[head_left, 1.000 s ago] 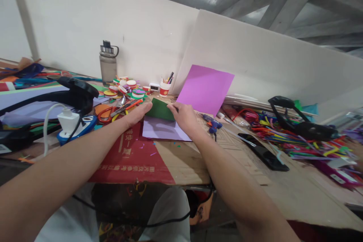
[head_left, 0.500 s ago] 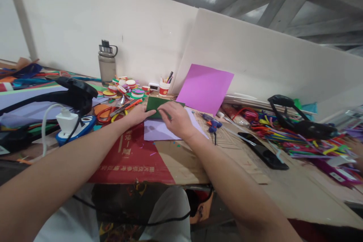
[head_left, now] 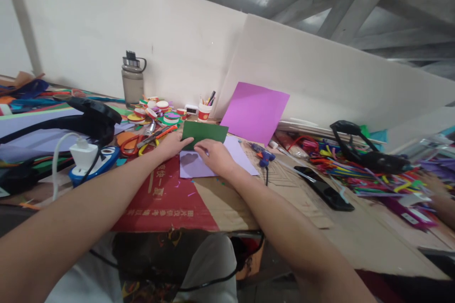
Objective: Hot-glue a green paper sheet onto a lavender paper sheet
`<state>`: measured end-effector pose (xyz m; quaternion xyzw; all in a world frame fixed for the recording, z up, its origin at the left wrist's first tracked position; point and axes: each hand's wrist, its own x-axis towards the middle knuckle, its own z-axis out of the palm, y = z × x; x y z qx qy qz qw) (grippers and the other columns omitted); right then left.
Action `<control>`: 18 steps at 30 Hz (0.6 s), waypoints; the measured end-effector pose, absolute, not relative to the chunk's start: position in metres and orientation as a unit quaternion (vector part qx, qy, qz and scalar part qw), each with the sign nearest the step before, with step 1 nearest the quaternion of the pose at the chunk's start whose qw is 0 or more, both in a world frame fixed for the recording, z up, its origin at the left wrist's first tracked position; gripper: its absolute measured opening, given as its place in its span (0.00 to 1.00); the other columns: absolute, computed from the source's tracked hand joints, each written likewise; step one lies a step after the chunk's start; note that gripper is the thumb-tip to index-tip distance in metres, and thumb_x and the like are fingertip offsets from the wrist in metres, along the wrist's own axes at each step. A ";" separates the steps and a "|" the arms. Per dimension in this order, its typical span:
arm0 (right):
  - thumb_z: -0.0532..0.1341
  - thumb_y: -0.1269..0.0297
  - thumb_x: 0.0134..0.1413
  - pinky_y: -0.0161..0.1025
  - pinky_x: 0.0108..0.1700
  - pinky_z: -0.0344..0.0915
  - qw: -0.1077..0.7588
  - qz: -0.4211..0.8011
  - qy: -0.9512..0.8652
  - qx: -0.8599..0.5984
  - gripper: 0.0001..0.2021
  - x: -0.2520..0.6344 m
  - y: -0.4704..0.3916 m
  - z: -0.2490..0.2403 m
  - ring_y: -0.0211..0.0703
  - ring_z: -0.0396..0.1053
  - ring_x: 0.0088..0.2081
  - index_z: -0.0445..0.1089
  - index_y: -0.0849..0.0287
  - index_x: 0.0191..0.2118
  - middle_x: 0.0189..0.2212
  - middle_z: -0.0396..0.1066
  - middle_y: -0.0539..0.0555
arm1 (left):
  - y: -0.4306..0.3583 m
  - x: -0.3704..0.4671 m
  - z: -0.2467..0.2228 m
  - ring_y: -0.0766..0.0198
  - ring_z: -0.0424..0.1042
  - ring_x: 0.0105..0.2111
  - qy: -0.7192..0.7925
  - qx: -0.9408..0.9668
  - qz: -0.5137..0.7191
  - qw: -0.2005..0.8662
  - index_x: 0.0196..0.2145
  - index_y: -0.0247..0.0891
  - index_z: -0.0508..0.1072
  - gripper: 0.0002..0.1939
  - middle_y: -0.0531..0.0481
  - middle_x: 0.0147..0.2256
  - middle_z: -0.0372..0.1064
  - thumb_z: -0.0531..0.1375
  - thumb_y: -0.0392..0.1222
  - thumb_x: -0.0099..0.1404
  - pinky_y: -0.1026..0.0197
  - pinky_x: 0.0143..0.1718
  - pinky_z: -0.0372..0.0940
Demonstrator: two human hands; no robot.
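Note:
A dark green sheet of paper (head_left: 206,132) stands tilted up over a lilac sheet (head_left: 236,154) that lies on the cardboard-covered table. At its left edge my left hand (head_left: 172,146) grips the green paper, with the thumb across its front. My right hand (head_left: 216,157) is at the paper's lower edge, its fingers curled and pinched there; the fingertips are partly hidden. A shadow falls on the lilac sheet between the hands. Just left of my left hand lie red-handled scissors (head_left: 133,146) and an orange cutter (head_left: 166,130).
Behind are a water bottle (head_left: 132,80), a paper cup of pens (head_left: 205,111) and a purple sheet (head_left: 254,111) leaning on the board. To the right lie a glue gun (head_left: 263,155), a phone (head_left: 325,189) and colourful pipe cleaners (head_left: 334,165). Another person's hand (head_left: 441,194) shows at the far right.
My right hand has moved slightly down and left, from over the green paper to its lower edge. More of the green paper's face shows, tilted further up.

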<state>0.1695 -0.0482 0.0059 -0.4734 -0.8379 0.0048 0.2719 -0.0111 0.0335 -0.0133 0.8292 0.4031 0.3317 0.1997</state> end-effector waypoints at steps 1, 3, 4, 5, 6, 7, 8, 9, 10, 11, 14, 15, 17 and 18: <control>0.53 0.63 0.65 0.35 0.46 0.61 0.291 0.001 -0.825 -0.485 0.12 0.173 -0.047 0.008 0.40 0.70 0.43 0.73 0.59 0.43 0.41 0.75 0.54 | 0.035 -0.012 -0.014 0.53 0.74 0.40 0.409 0.828 0.328 0.200 0.36 0.36 0.77 0.25 0.45 0.39 0.77 0.51 0.60 0.61 0.55 0.47 0.66; 0.53 0.64 0.64 0.35 0.44 0.62 0.309 -0.009 -0.801 -0.512 0.12 0.182 -0.046 0.013 0.40 0.71 0.41 0.73 0.59 0.43 0.40 0.75 0.54 | 0.037 -0.013 -0.015 0.51 0.73 0.43 0.412 0.826 0.327 0.204 0.38 0.35 0.77 0.27 0.43 0.41 0.77 0.51 0.60 0.61 0.54 0.49 0.65; 0.53 0.65 0.64 0.35 0.43 0.62 0.308 -0.014 -0.792 -0.527 0.11 0.189 -0.046 0.016 0.41 0.71 0.40 0.73 0.59 0.42 0.39 0.76 0.55 | 0.038 -0.013 -0.016 0.51 0.73 0.44 0.411 0.825 0.329 0.205 0.39 0.35 0.77 0.27 0.43 0.42 0.77 0.51 0.60 0.61 0.54 0.50 0.64; 0.53 0.65 0.63 0.36 0.43 0.62 0.302 -0.020 -0.782 -0.544 0.11 0.197 -0.046 0.019 0.41 0.71 0.40 0.73 0.59 0.42 0.39 0.76 0.55 | 0.039 -0.013 -0.016 0.50 0.73 0.45 0.409 0.825 0.331 0.206 0.40 0.35 0.77 0.27 0.43 0.42 0.77 0.50 0.60 0.61 0.53 0.51 0.64; 0.53 0.65 0.63 0.36 0.43 0.62 0.292 -0.027 -0.771 -0.565 0.11 0.206 -0.047 0.023 0.42 0.71 0.40 0.73 0.59 0.42 0.39 0.76 0.55 | 0.040 -0.013 -0.017 0.50 0.73 0.45 0.408 0.825 0.332 0.205 0.40 0.35 0.77 0.27 0.43 0.42 0.77 0.50 0.60 0.61 0.53 0.51 0.64; 0.52 0.64 0.63 0.37 0.43 0.62 0.284 -0.037 -0.754 -0.592 0.12 0.216 -0.049 0.026 0.42 0.71 0.40 0.72 0.58 0.42 0.39 0.76 0.55 | 0.040 -0.014 -0.017 0.50 0.73 0.45 0.412 0.824 0.333 0.205 0.40 0.35 0.77 0.27 0.43 0.42 0.77 0.50 0.60 0.61 0.53 0.51 0.64; 0.52 0.63 0.64 0.37 0.43 0.61 0.278 -0.052 -0.729 -0.623 0.13 0.227 -0.051 0.029 0.43 0.71 0.40 0.72 0.58 0.42 0.39 0.75 0.56 | 0.039 -0.014 -0.017 0.50 0.73 0.44 0.416 0.822 0.332 0.205 0.39 0.35 0.77 0.27 0.42 0.41 0.77 0.51 0.59 0.61 0.53 0.50 0.64; 0.51 0.61 0.64 0.38 0.43 0.61 0.267 -0.068 -0.703 -0.656 0.14 0.238 -0.053 0.031 0.45 0.71 0.41 0.72 0.59 0.42 0.40 0.75 0.57 | 0.038 -0.013 -0.017 0.50 0.74 0.43 0.420 0.819 0.332 0.205 0.38 0.35 0.78 0.26 0.42 0.40 0.77 0.51 0.59 0.61 0.54 0.49 0.65; 0.50 0.61 0.64 0.39 0.44 0.61 0.251 -0.085 -0.675 -0.689 0.14 0.250 -0.055 0.033 0.46 0.70 0.42 0.71 0.60 0.43 0.40 0.75 0.58 | 0.037 -0.013 -0.017 0.50 0.74 0.43 0.422 0.817 0.335 0.206 0.37 0.34 0.78 0.26 0.41 0.40 0.77 0.51 0.59 0.61 0.54 0.49 0.65; 0.50 0.60 0.64 0.40 0.45 0.61 0.228 -0.098 -0.642 -0.726 0.15 0.261 -0.058 0.032 0.47 0.70 0.43 0.71 0.61 0.43 0.41 0.74 0.60 | 0.037 -0.013 -0.017 0.50 0.74 0.43 0.422 0.814 0.341 0.206 0.37 0.34 0.77 0.25 0.41 0.40 0.77 0.52 0.58 0.61 0.54 0.49 0.65; 0.53 0.52 0.61 0.44 0.48 0.61 0.131 -0.123 -0.563 -0.807 0.24 0.291 -0.063 0.022 0.57 0.68 0.49 0.68 0.72 0.47 0.45 0.70 0.72 | 0.034 -0.013 -0.016 0.51 0.73 0.44 0.412 0.807 0.371 0.205 0.40 0.36 0.77 0.23 0.42 0.41 0.77 0.52 0.56 0.61 0.55 0.49 0.64; 0.54 0.50 0.60 0.46 0.49 0.61 0.109 -0.138 -0.541 -0.823 0.28 0.299 -0.065 0.015 0.61 0.67 0.51 0.66 0.76 0.49 0.46 0.68 0.76 | 0.033 -0.013 -0.015 0.51 0.73 0.44 0.412 0.804 0.379 0.203 0.40 0.36 0.76 0.22 0.43 0.41 0.76 0.52 0.55 0.61 0.55 0.49 0.64; 0.57 0.52 0.57 0.47 0.50 0.61 0.090 -0.132 -0.523 -0.837 0.28 0.312 -0.066 0.001 0.62 0.66 0.52 0.64 0.77 0.52 0.47 0.68 0.75 | 0.033 -0.013 -0.014 0.51 0.73 0.43 0.421 0.802 0.377 0.193 0.38 0.37 0.76 0.20 0.43 0.39 0.77 0.53 0.54 0.61 0.56 0.47 0.65; 0.59 0.52 0.55 0.46 0.49 0.61 0.092 -0.118 -0.520 -0.841 0.29 0.317 -0.066 -0.006 0.62 0.67 0.52 0.64 0.76 0.52 0.46 0.69 0.75 | 0.032 -0.014 -0.013 0.51 0.74 0.41 0.434 0.802 0.366 0.186 0.36 0.37 0.76 0.19 0.43 0.37 0.77 0.54 0.54 0.61 0.56 0.44 0.65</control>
